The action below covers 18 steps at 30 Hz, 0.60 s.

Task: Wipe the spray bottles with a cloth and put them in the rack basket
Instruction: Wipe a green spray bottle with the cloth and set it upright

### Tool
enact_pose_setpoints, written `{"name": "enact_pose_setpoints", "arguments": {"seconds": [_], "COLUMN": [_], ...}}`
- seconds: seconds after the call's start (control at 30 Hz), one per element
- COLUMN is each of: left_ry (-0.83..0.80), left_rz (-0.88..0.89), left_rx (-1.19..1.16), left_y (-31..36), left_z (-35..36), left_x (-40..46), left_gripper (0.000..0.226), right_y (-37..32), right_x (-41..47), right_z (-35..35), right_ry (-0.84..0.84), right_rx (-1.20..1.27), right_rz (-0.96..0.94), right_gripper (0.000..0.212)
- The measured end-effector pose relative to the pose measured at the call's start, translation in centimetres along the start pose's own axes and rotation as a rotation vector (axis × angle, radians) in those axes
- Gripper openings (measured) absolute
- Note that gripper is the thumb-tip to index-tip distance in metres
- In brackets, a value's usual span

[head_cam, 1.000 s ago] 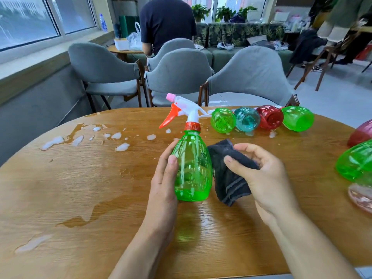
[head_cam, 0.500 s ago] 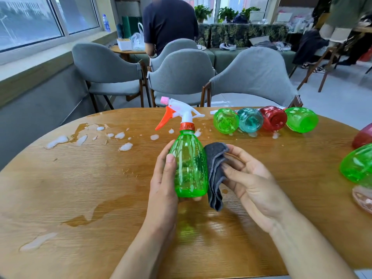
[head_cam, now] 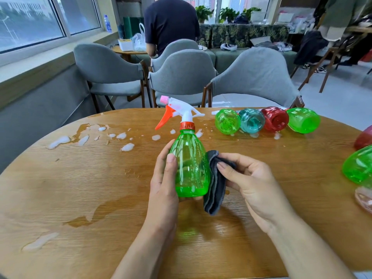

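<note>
The fingers of the left hand (head_cam: 164,184) are hidden behind the bottle (head_cam: 190,166), and only the thumb is seen, laid up its near side; whether the base is touching the table (head_cam: 80,188) cannot be told, since it is masked by hand and cloth (head_cam: 215,190); at the right edge three more bottles are cut off by the frame, one red (head_cam: 365,138), one green (head_cam: 359,166), one pale (head_cam: 364,198); the heads of the four bottles (head_cam: 266,120) lying in a row at the far side are turned away and mostly hidden; no basket is seen.

The bottle is held upright near the table's middle, gripped round its body by the left hand; its white head with orange trigger is pointed left. The dark cloth is pinched between thumb and curled fingers of the right hand (head_cam: 253,184) and is pressed against the bottle's right side, its lower end hanging folded. White foam (head_cam: 126,147) and wet patches are spread over the left part of the table.
</note>
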<state>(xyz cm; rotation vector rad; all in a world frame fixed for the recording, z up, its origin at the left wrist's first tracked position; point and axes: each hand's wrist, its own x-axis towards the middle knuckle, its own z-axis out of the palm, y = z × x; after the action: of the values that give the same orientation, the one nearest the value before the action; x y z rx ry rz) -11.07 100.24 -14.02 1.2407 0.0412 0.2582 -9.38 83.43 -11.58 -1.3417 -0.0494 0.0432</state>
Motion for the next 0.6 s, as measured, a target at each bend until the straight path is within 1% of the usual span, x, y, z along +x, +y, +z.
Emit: {"name": "enact_pose_setpoints", "arguments": {"seconds": [0.13,0.27,0.33,0.37,0.47,0.53,0.6], "left_ry": [-0.008,-0.012,-0.005,-0.003,-0.009,-0.025,-0.055], "left_rz": [0.006,0.012,0.007,0.008,0.021,0.033,0.049], "left_rx": [-0.007,0.011,0.019,0.024,0.002,-0.035,-0.049], "left_y": [-0.06,-0.02,-0.05,-0.04,0.13,0.22,0.43], "left_z": [0.17,0.06,-0.10,-0.12,-0.11,-0.03,0.31], "left_x": [-0.10,-0.06,-0.02,-0.01,-0.09,-0.21,-0.54], "left_gripper": [0.043,0.040,0.045,0.048,0.052,0.050,0.047], "right_y": [-0.19,-0.18,-0.02,0.13,0.35,0.43,0.28], "right_x": [-0.08,-0.36,-0.16,-0.05,0.12,0.16,0.04], "right_z": [0.05,0.36,0.37,0.32,0.12,-0.11,-0.11], "right_ry": [0.000,-0.031,-0.017,0.003,0.093,0.166,0.195], "right_rx": [-0.140,-0.196,-0.245,-0.266,-0.387,-0.511,-0.605], "right_rz": [-0.081,-0.112,-0.128,-0.135,-0.175,-0.246,-0.308], "right_gripper": [0.015,0.028,0.018,0.016,0.019,0.018,0.018]}}
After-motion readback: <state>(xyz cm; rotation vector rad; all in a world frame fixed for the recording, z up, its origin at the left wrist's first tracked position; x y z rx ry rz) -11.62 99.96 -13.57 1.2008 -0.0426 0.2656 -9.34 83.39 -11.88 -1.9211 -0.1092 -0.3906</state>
